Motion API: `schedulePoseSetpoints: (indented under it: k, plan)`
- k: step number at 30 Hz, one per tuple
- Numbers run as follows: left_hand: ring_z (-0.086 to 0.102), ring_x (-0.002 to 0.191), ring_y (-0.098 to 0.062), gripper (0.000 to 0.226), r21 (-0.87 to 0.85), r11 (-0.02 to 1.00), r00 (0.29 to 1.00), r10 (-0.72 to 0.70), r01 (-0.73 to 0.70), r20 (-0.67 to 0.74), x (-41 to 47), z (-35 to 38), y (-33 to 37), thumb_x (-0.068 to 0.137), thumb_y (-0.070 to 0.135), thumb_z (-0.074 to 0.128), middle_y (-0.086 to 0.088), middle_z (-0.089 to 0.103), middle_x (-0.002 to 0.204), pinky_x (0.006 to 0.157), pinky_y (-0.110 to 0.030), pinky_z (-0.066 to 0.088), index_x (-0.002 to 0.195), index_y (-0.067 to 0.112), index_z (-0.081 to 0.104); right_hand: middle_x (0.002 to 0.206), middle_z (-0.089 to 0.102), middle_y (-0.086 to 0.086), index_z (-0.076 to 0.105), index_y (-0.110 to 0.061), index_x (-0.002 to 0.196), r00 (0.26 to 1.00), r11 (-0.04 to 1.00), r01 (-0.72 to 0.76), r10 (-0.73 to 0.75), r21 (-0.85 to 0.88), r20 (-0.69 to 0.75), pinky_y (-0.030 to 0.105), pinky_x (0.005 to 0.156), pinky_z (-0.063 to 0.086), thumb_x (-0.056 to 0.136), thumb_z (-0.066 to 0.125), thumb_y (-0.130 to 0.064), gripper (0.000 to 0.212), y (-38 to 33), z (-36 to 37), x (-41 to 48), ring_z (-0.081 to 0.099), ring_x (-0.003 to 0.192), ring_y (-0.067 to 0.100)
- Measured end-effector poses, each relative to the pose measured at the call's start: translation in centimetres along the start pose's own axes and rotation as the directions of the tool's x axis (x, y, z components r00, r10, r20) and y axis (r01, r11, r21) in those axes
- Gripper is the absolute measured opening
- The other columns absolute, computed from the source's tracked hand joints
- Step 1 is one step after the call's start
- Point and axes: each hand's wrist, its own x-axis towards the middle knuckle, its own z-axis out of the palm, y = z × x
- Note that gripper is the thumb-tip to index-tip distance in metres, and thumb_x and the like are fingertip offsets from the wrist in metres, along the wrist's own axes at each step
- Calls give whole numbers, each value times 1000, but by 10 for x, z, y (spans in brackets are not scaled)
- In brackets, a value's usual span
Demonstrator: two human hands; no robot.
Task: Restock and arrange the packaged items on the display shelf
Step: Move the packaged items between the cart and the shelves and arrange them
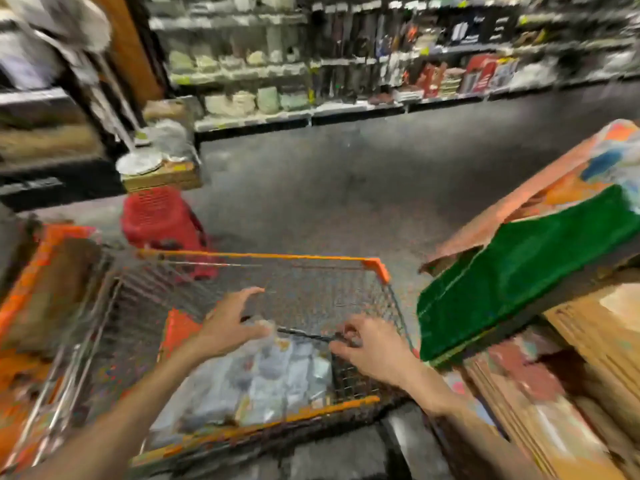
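Plastic-wrapped pack [263, 382] lies in the cart [259, 255] under the 2 hands, long axis near-to-far — left hand [228, 327] spread over its far corner, right hand [370, 351] curled at its far edge; hold unclear.

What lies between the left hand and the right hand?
Head view: the top of the wrapped pack and a thin dark bar, between left hand and right hand.

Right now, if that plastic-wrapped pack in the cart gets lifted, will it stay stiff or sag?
Probably sags: the plastic-wrapped pack looks like crinkled film over several separate pieces. Its shiny wrap may be slippery. It looks bulky, so likely a two-hand lift.
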Motion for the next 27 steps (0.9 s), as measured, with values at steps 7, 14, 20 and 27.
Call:
schedulePoseSetpoints:
  k: [7,14,20,27]
  plan:
    - [57,86,-14,40,-305,837,889,-450,454,85,-72,15,-178,82,7,72,16,61,99,72,-8,48,110,34,59,116,63,0,57,-18,120,916,999,-36,33,-1,400,28,87,43,90,57,-47,41,-77,134,87,58,108,19]
    - [43,129,-24,72,-72,864,849,-470,499,241,-73,68,-232,70,37,70,-3,47,137,106,-32,36,136,21,46,130,52,8,48,-13,126,792,988,-138,152,-68,592,31,92,42,91,59,-36,43,-98,240,113,52,117,24]
    - [38,128,-24,61,330,918,898,-323,220,298,-48,98,-236,87,20,63,-2,37,143,103,-38,38,141,23,37,134,42,13,32,-9,136,740,961,-160,268,-225,617,42,94,44,86,60,-37,64,-92,282,114,48,121,33]
    - [48,119,-29,57,381,905,926,-295,190,238,-37,105,-246,86,-2,52,-3,44,140,98,-39,44,136,24,47,149,22,19,23,-4,143,766,945,-85,265,-317,585,36,103,41,94,54,-10,59,-80,302,132,42,130,35]
